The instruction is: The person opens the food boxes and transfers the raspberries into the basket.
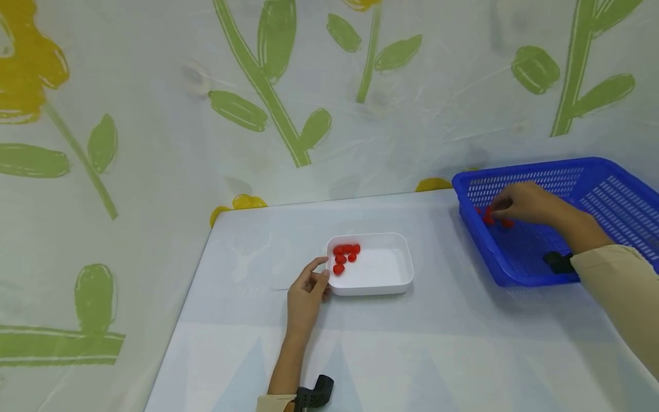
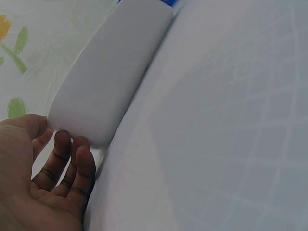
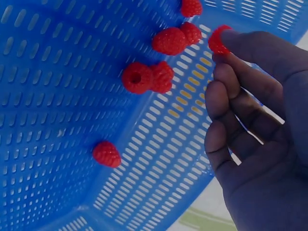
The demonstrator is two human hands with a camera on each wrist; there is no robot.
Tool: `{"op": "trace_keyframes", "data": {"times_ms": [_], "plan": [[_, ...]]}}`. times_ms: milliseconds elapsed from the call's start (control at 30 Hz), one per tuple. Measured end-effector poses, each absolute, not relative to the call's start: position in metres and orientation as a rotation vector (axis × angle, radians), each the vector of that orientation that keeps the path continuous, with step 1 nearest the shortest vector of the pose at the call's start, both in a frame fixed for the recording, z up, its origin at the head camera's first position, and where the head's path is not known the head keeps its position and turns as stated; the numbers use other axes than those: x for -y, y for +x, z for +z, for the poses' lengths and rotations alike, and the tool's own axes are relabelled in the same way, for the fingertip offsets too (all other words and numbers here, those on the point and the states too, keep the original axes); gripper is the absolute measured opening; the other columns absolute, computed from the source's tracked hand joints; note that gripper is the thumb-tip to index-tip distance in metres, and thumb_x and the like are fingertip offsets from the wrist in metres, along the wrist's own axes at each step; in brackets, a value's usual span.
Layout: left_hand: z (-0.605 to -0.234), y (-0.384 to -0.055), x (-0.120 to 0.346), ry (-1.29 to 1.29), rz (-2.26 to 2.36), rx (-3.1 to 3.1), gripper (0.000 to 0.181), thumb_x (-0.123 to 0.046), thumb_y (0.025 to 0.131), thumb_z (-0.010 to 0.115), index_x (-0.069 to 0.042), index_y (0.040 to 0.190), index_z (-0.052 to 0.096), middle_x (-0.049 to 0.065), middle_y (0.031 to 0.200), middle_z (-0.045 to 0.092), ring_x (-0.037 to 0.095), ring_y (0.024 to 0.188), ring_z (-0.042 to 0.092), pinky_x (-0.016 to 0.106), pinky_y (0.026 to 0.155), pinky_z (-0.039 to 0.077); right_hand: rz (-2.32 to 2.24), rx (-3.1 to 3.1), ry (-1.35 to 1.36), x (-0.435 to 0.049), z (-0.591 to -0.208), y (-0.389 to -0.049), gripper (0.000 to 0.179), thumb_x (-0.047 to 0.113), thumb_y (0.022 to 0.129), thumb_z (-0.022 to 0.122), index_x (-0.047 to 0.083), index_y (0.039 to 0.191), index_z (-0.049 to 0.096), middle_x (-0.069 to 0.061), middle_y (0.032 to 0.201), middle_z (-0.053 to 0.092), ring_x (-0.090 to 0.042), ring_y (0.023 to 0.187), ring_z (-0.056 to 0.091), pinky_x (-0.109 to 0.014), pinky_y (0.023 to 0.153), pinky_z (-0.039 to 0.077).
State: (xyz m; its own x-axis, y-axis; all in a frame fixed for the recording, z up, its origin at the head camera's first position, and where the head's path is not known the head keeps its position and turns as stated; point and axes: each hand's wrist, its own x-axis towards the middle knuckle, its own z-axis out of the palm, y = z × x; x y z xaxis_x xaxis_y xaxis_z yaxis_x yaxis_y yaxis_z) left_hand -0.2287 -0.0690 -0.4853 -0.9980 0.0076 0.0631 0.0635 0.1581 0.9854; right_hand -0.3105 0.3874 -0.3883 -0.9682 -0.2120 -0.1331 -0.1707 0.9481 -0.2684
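In the head view, my left hand point(image 1: 305, 297) holds the left end of a white tray point(image 1: 383, 266). Curled fingertips lie against the tray's outer wall point(image 2: 103, 77) in the left wrist view, with another digit at the rim. Several red raspberries point(image 1: 340, 259) are grouped in the tray's left part. Over at the right, my right hand point(image 1: 530, 203) reaches into a blue plastic basket point(image 1: 489, 252). Between thumb and forefinger it pinches a raspberry point(image 3: 220, 40), seen in the right wrist view. Several other raspberries point(image 3: 137, 78) lie in the basket, along its wall.
Tray and basket stand apart on a white table point(image 1: 247, 297) with pale blue triangle patterns. Behind the table hangs a light sheet point(image 1: 170, 114) printed with green stems and yellow flowers. The basket's raised, slotted sides surround my right hand.
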Motion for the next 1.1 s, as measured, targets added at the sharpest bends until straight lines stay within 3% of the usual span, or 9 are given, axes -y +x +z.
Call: {"op": "trace_keyframes", "data": {"times_ms": [400, 767, 1100], "plan": [[-0.483, -0.227, 0.074, -0.028, -1.995, 2.38, 0.029, -0.024, 0.091, 0.058, -0.021, 0.12, 0.06, 0.015, 0.082, 0.057, 0.035, 0.071, 0.057, 0.038, 0.065, 0.053, -0.431, -2.861, -0.326, -0.385, -0.395, -0.313, 0.015, 0.013, 0.083, 0.065, 0.002, 0.091, 0.07, -0.005, 0.079, 0.068, -0.017, 0.068, 0.062, -0.036, 0.06, 0.05], [-0.493, -0.226, 0.072, -0.037, -2.047, 2.342, 0.028, -0.026, 0.09, 0.059, -0.023, 0.118, 0.061, 0.015, 0.081, 0.057, 0.036, 0.071, 0.057, 0.037, 0.064, 0.053, -0.378, -3.024, -0.332, -0.367, -0.369, -0.307, 0.022, 0.02, 0.085, 0.065, 0.006, 0.101, 0.07, -0.011, 0.1, 0.063, -0.031, 0.092, 0.058, -0.049, 0.073, 0.047], [-0.482, -0.228, 0.071, -0.057, -2.028, 2.351, 0.029, -0.024, 0.091, 0.058, -0.019, 0.119, 0.061, 0.014, 0.08, 0.057, 0.037, 0.071, 0.056, 0.039, 0.064, 0.052, -0.468, -3.212, -0.409, -0.333, -0.339, -0.283, 0.021, 0.03, 0.085, 0.066, 0.014, 0.098, 0.07, 0.0, 0.085, 0.059, -0.018, 0.078, 0.052, -0.034, 0.061, 0.042]]}}
